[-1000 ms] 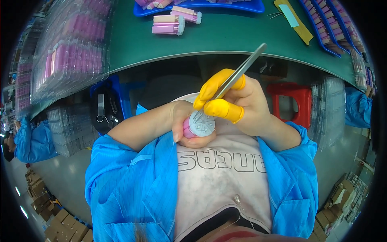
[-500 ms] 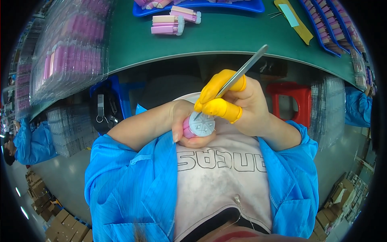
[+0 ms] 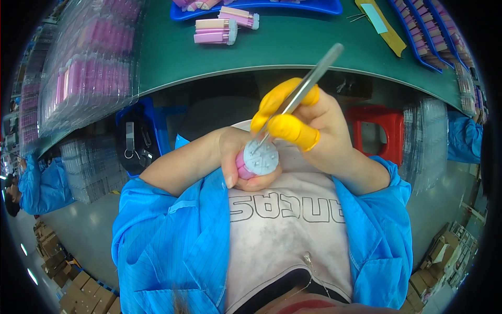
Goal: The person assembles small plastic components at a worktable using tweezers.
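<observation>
My left hand [image 3: 230, 159] is closed around a pink cylindrical part, with its round pale grey-blue end cap [image 3: 262, 158] facing up and to the right. Yellow finger cots cover the thumb and a finger of my right hand [image 3: 308, 123], which pinches metal tweezers [image 3: 308, 81]. The tweezers slant down to the left, and their tips meet the upper left of the cap's face. Whether the tips grip anything there is too small to tell. Two similar parts, pink and cream with whitish ends, lie on the green table: a nearer one [image 3: 215, 31] and a farther one [image 3: 239, 17].
A blue tray [image 3: 261, 11] with pink parts sits at the table's far edge. Clear plastic trays [image 3: 86, 78] of pink parts are stacked at the left. More blue trays [image 3: 426, 39] stand at the right, by a yellow strip [image 3: 389, 36]. A red stool [image 3: 384, 131] is below the table.
The tweezers have tipped a little steeper, and my right fingers have shifted slightly on them. The tips stay at the cap; my left hand keeps its hold.
</observation>
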The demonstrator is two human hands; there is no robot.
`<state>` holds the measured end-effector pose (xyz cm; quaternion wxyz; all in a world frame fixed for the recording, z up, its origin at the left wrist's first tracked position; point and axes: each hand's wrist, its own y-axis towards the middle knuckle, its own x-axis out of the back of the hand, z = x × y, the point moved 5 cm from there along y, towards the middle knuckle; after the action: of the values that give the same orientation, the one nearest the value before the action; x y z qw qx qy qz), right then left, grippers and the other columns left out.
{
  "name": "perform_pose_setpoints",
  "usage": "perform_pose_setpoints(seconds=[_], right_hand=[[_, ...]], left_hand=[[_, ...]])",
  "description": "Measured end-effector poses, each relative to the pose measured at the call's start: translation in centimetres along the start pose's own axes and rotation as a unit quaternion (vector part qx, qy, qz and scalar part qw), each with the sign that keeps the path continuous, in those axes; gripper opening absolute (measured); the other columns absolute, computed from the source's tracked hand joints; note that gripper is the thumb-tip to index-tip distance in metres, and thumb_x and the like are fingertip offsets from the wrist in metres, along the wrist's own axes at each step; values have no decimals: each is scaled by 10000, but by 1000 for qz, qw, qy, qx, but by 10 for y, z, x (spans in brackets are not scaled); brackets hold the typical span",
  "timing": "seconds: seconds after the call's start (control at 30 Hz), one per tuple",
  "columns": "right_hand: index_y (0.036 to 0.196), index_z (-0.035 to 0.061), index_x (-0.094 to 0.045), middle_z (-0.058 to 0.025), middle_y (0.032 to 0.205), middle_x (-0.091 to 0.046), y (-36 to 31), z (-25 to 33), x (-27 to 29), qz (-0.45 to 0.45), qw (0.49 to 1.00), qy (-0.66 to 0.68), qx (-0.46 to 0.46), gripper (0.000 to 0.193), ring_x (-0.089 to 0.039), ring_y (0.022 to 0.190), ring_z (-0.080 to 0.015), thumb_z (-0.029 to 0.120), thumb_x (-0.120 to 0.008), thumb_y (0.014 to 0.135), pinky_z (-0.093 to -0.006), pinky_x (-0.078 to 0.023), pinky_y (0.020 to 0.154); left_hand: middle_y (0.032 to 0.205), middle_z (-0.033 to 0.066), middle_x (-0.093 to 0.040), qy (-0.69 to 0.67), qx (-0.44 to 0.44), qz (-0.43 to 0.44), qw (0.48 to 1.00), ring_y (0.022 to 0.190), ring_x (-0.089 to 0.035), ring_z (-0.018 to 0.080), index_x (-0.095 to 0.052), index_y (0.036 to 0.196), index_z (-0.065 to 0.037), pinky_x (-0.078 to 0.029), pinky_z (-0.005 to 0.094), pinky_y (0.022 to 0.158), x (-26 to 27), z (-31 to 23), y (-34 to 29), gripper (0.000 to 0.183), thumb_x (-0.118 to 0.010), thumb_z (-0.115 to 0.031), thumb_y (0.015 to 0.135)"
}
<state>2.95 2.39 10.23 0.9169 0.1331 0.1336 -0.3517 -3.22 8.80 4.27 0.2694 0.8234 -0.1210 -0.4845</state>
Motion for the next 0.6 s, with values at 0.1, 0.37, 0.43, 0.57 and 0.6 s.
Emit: perform_pose_setpoints(seconds=[0.1,0.37,0.43,0.57,0.6], right_hand=[[1054,-11,-472,-152,946,-579,-1,4,13,-69,995,31,67,289,-602,879,-248,94,-595,814,-352,-492,778],[1055,-17,-488,-133,963,-576,-7,16,33,-149,977,37,148,276,-592,893,-202,56,-598,812,-283,-480,784],[1058,-14,-486,-133,959,-578,-7,17,34,-165,973,61,152,276,-591,893,-200,57,-595,815,-277,-481,776],[1060,-17,-481,-129,959,-580,1,17,32,-168,969,79,165,280,-590,888,-192,51,-595,814,-270,-479,769],[1060,-20,-479,-128,959,-580,3,16,31,-171,968,89,164,281,-590,882,-190,47,-596,812,-271,-477,774]], left_hand=[[623,31,-515,71,2,-99,993,544,-503,91,-508,776,-18,-386,215,480,-9,-17,-2,269,-734,-66,638],[760,29,-560,613,-92,-585,523,667,-535,93,-534,847,-33,-435,223,623,-25,-53,-19,314,-747,-62,618],[752,45,-563,632,-141,-614,452,663,-550,101,-534,850,-30,-439,217,604,-31,-55,-23,331,-758,-65,609],[753,52,-575,661,-158,-607,412,659,-573,110,-536,857,-30,-458,223,592,-29,-54,-24,346,-771,-79,609],[770,56,-588,657,-158,-615,405,677,-591,123,-537,862,-29,-471,230,605,-27,-52,-25,356,-777,-85,606]])
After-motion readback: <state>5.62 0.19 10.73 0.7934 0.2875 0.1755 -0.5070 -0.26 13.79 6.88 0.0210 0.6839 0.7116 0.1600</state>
